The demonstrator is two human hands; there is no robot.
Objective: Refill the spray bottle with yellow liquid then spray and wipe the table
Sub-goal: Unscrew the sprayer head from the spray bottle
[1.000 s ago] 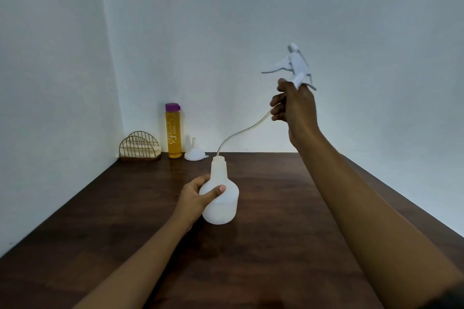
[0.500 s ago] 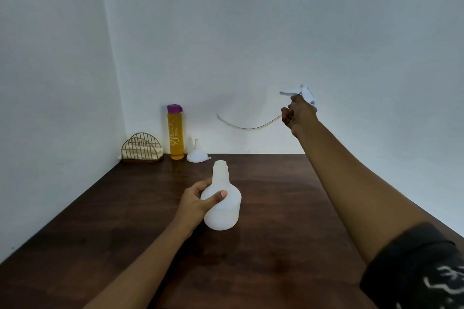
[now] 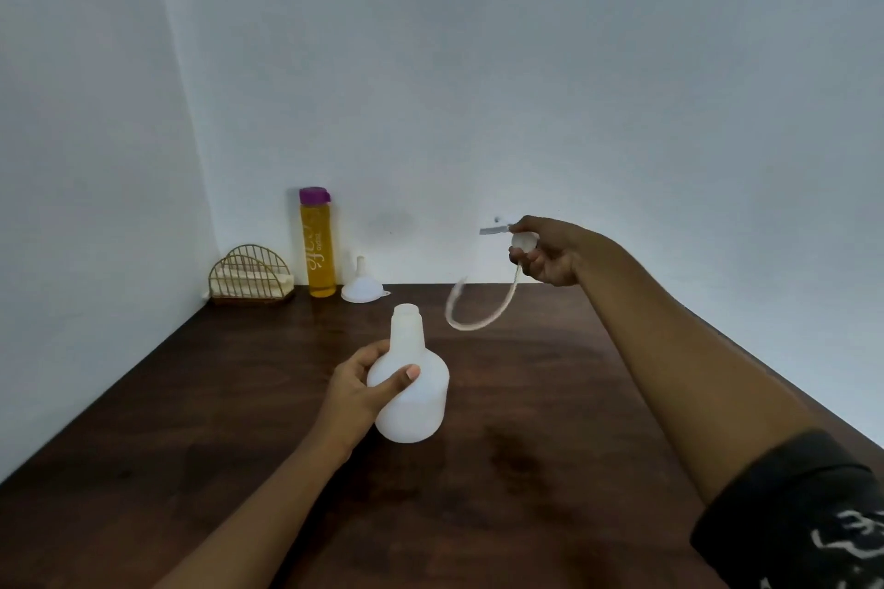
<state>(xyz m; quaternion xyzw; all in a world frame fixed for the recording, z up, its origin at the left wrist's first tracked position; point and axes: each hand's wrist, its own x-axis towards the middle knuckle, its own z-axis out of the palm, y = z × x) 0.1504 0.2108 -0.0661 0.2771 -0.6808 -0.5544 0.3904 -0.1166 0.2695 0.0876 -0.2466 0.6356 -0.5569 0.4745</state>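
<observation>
Two containers: spray bottle (image 3: 422,407) (uncapped) seemingly empty, yellow bottle (image 3: 317,249) nearly full.

Left hand (image 3: 356,390) grips the uncapped spray bottle (image 3: 415,390) on the table (image 3: 526,469); right hand (image 3: 550,254) holds the sprayer head (image 3: 521,240) aloft

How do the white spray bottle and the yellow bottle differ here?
The spray bottle is white, bulbous and uncapped; the yellow bottle is slim, straight-sided, with a purple cap. The left hand grips the spray bottle up front; the yellow bottle stands untouched at the back. Both are upright.
</observation>
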